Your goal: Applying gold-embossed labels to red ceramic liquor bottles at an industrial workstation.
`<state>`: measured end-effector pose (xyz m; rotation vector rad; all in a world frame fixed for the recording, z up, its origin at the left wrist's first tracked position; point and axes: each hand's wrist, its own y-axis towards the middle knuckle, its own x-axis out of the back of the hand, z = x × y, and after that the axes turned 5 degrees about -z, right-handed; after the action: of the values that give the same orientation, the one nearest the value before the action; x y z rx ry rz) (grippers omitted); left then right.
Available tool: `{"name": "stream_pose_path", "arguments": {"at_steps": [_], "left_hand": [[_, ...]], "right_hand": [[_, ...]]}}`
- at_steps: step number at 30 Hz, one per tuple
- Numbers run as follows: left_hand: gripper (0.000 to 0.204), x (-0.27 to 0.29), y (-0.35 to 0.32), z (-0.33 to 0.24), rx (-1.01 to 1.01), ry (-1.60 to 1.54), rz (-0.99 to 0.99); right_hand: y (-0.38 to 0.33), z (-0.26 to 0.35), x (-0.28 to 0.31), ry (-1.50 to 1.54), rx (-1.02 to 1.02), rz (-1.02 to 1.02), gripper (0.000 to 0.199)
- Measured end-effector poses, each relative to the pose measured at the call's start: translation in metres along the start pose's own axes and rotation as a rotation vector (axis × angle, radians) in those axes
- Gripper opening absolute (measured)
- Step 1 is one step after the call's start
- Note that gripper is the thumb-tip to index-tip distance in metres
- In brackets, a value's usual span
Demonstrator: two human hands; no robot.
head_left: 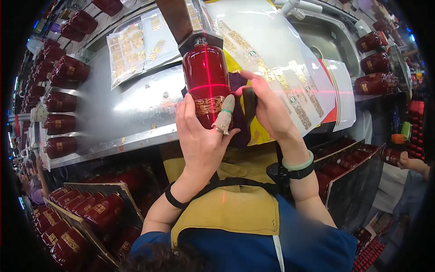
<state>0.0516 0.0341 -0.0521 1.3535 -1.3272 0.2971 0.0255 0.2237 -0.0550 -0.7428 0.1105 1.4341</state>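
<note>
Red bottle (206, 79) between label sheets (136, 45), hands-held.

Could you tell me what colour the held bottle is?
Dark glossy red bottle, gold label; head view.

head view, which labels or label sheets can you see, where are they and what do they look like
Gold label: on the glossy dark red bottle held by the left hand, a gold patterned band.
Clear label sheets: upper left on the metal worktable, rows of small gold stickers.
Large clear sheet: right of the bottle, gold strips and small green dots.
Black flat tool: in the right hand.
</note>
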Motion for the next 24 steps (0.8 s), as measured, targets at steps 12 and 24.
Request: {"name": "stream_pose_path", "arguments": {"at_steps": [12,24], "left_hand": [[0.092,-0.013,0.001,0.05,0.401,-0.68,0.077],[0.1,-0.008,0.0,0.041,0.386,-0.612,0.042]], "right_hand": [[-0.008,-0.021,-0.023,-0.749,0.597,-0.365,0.02],[0.0,-0.024,0.004,-0.783,0.34,-0.328,0.021]]}}
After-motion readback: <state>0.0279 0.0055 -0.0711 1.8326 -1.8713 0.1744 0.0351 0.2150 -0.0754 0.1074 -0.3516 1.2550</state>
